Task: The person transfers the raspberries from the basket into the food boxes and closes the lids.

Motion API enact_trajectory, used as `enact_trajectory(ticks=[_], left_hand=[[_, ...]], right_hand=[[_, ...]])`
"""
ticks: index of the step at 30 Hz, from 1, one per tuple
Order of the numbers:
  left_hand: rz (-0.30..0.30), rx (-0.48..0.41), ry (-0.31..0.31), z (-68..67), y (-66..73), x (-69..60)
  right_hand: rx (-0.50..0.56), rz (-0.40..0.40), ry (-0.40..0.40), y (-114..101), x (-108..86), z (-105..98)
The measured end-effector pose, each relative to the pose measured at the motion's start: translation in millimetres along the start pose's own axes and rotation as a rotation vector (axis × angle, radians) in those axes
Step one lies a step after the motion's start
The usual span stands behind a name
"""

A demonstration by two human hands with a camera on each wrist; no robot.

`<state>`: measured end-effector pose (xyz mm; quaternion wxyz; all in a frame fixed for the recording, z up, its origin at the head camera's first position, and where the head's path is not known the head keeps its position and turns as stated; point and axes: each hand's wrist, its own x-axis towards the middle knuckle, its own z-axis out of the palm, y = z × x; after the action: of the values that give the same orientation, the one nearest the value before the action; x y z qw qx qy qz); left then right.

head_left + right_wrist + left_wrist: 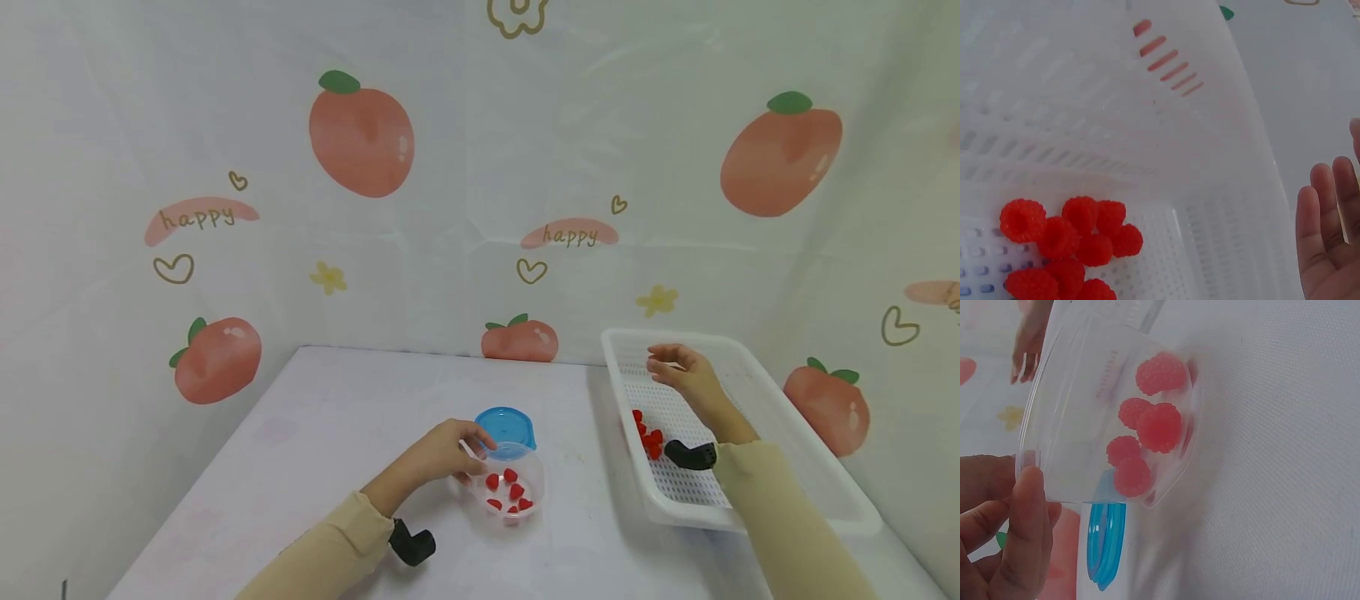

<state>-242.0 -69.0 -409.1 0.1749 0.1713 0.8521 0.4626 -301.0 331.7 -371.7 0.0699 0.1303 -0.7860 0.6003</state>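
My left hand (446,454) pinches the rim of a clear plastic tub (534,477) between thumb and fingers, as the left wrist view shows. Several red raspberries (1160,428) lie on the tub's bottom. Just behind the tub is a blue lid (504,425). Over the white perforated basket (813,467) hovers my right hand (686,377), fingers loosely bent and holding nothing. In the right wrist view its fingers (1310,219) appear at the right edge. More raspberries (1057,237) sit together on the basket floor, by its left wall in the head view.
Both tub and basket stand on a white-covered table (337,417), the basket at the right. Behind rises a pale curtain (450,167) printed with fruit and hearts. A black device (412,546) is at the left wrist, another black device (690,456) at the right.
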Motion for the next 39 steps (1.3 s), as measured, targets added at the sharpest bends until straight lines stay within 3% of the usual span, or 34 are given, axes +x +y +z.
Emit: enact_trajectory(ticks=[8, 16, 26, 39], left_hand=[[-0.007, 0.002, -0.002, 0.2, -0.1, 0.1], [-0.018, 0.006, 0.006, 0.7, 0.4, -0.6], [-0.014, 0.001, 0.007, 1.1, 0.5, -0.1], [-0.008, -0.005, 0.003, 0.5, 2.5, -1.4]], right_hand=[[-0.161, 0.118, -0.042, 10.8, -1.1, -12.4], [-0.285, 0.255, -0.198, 22.9, -1.6, -16.9], [-0.325, 0.374, -0.372, 34.6, -2.8, -18.8], [-0.377, 0.552, -0.459, 27.8, -10.1, -14.4]])
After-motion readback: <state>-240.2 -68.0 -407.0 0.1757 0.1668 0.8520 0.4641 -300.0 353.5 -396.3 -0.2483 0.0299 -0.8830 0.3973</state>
